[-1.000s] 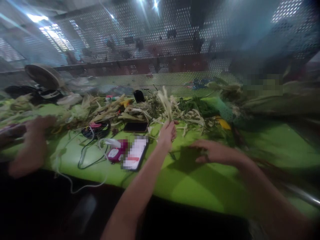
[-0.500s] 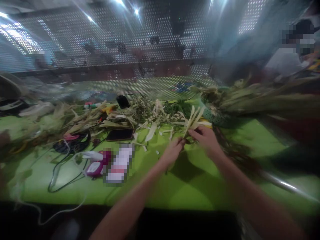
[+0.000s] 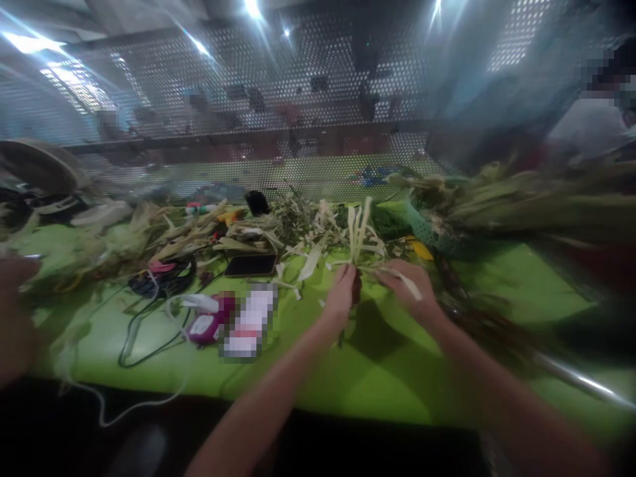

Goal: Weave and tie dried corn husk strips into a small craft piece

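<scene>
My left hand [image 3: 342, 291] is closed round the lower end of a bundle of pale dry leaf strips [image 3: 358, 232], whose tips fan upward. To the right, my right hand [image 3: 407, 285] pinches a single pale strip [image 3: 408, 281] that runs from beside the bundle across the hand. Both hands are above the green table [image 3: 318, 384]. Behind them lies a heap of dried husks and cut strips [image 3: 311, 222].
A dark phone [image 3: 250, 265], a pixelated sheet [image 3: 251, 321], a purple box [image 3: 209, 324] and cables [image 3: 129, 334] lie left. A green basket [image 3: 427, 228] with long leaves stands right. Another person's arm [image 3: 17, 318] is at the far left; a person in white [image 3: 586, 126] is at the back right.
My right hand has moved off the bundle, with a strip now across it. The bundle stands more upright in my left hand. The view has shifted, and another person's arm shows more at left.
</scene>
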The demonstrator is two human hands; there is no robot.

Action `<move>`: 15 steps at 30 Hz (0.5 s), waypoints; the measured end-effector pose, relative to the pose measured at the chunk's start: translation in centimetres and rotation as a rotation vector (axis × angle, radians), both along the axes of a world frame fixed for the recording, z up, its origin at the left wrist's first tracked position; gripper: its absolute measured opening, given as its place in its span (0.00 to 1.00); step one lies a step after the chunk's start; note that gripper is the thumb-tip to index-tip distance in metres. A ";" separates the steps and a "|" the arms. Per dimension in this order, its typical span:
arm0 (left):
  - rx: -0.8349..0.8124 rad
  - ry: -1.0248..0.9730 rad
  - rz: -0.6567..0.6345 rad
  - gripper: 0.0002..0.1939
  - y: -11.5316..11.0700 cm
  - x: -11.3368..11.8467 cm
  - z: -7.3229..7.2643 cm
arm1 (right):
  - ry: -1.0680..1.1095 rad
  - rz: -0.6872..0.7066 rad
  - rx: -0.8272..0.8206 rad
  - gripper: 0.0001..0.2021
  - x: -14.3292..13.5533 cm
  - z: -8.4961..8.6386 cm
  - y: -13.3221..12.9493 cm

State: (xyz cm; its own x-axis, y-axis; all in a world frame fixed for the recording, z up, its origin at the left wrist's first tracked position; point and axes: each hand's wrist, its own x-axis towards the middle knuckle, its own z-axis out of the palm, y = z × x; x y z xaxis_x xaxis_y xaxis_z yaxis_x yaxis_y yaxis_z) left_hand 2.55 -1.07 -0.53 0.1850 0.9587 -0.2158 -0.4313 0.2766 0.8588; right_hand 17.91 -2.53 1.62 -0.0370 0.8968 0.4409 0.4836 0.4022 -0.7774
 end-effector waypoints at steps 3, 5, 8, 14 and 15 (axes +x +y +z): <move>0.086 0.009 0.057 0.20 0.2 -0.3 0.2 | -0.286 0.196 0.102 0.16 -0.4 -0.5 -0.1; 0.102 0.032 0.070 0.20 0.4 -0.6 0.3 | -0.434 0.252 0.127 0.16 -0.4 -0.6 -0.2; 0.142 0.123 0.026 0.17 0.7 -1.0 0.5 | -0.510 0.229 0.093 0.11 0.5 -0.5 0.1; 0.224 0.351 -0.044 0.14 0.9 -1.0 0.2 | -0.138 -0.039 -0.020 0.11 2.7 0.5 1.6; 0.235 0.361 -0.067 0.14 0.7 -0.9 0.1 | -0.029 -0.031 -0.077 0.11 2.5 0.7 1.6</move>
State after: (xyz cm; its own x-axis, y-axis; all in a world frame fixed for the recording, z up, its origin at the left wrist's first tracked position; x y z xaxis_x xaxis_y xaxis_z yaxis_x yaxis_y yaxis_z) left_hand 1.70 -0.38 -0.39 0.2007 0.9781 -0.0554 -0.0793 0.0726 0.9942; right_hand 20.42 -0.90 2.36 -0.0206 0.9287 0.3701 0.5175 0.3267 -0.7909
